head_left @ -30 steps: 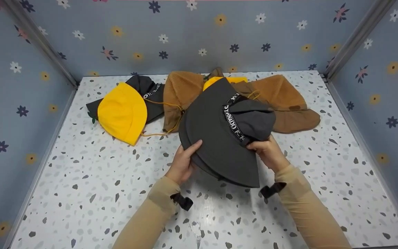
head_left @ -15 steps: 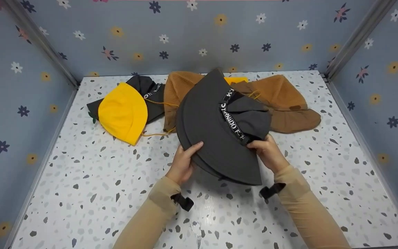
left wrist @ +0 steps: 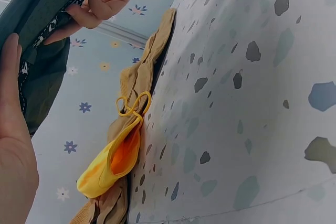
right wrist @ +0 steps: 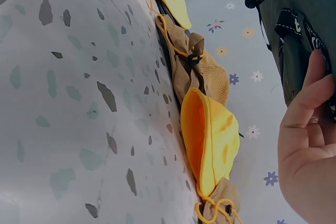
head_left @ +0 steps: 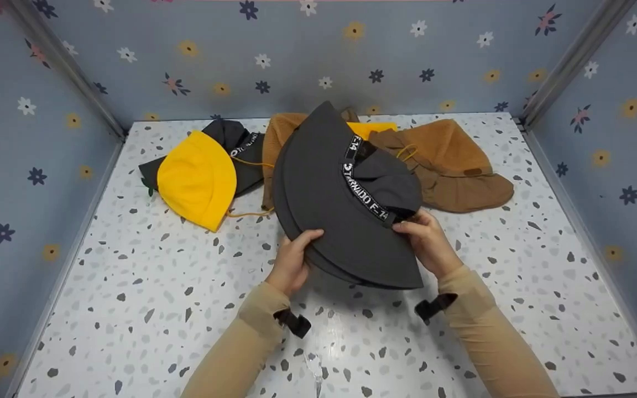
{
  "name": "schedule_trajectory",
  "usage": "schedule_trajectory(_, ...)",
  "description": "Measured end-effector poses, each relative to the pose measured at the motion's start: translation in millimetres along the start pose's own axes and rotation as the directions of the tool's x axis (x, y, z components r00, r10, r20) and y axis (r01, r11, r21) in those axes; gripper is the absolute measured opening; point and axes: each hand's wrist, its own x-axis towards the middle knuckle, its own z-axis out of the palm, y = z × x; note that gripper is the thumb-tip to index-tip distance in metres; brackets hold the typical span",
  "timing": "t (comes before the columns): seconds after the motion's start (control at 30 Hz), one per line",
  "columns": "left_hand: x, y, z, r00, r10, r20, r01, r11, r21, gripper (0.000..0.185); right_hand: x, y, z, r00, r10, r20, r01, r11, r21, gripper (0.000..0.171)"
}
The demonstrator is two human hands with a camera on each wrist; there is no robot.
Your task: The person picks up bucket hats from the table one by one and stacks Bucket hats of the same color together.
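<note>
Hands hold a dark grey hat (head_left: pixel 340 204) tilted above the speckled table (head_left: pixel 130 309); left hand (head_left: pixel 292 258) grips its near-left brim, right hand (head_left: pixel 428 242) pinches the lettered band; yellow hat (head_left: pixel 197 179) and brown hats (head_left: pixel 451 166) lie far behind.

White capitals "TORNADO F-14" on a black band (head_left: pixel 364 188) round the crown of the dark grey bucket hat (head_left: pixel 329 193), gripped by the left hand (head_left: pixel 292 260) at the brim and pinched by the right hand (head_left: pixel 428 243) right at the end of the lettering, just above its fingertips. Further white letters, too small to read whole, on the band of a second dark hat (head_left: pixel 235 149) lying beyond and left of the left hand, behind the yellow hat (head_left: pixel 197 179). Brown patch (head_left: pixel 471 172) on the tan hat (head_left: pixel 451 166) beyond the right hand: unreadable.
</note>
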Motion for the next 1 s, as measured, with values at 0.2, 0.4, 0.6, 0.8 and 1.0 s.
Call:
schedule_trajectory(0.2,-1.0,-1.2,1.4,0.999,0.019,-0.041,-0.019,1.0,-0.004,0.05,-1,2,-2,0.999,0.038,0.0,-0.037,0.998,0.044,0.039)
schedule_trajectory(0.4,-1.4,-2.7,1.0,0.997,0.045,-0.069,-0.047,0.999,-0.023,0.048,-3,4,-4,0.992,0.121,-0.035,-0.117,0.989,0.088,0.054)
schedule_trajectory(0.6,0.0,-4.1,0.7,0.994,0.05,-0.102,-0.055,0.998,-0.043,0.044,-2,8,-6,0.983,0.18,-0.032,-0.175,0.977,0.124,0.058)
schedule_trajectory(0.8,1.1,-3.9,2.1,0.991,0.037,-0.131,-0.054,0.99,-0.13,0.047,1,12,-4,0.98,0.192,-0.048,-0.169,0.939,0.3,0.047)
schedule_trajectory(1.0,3.8,-5.6,2.6,0.991,0.035,-0.127,-0.059,0.98,-0.189,0.05,4,17,13,0.969,0.215,-0.124,-0.101,0.798,0.594,0.037)
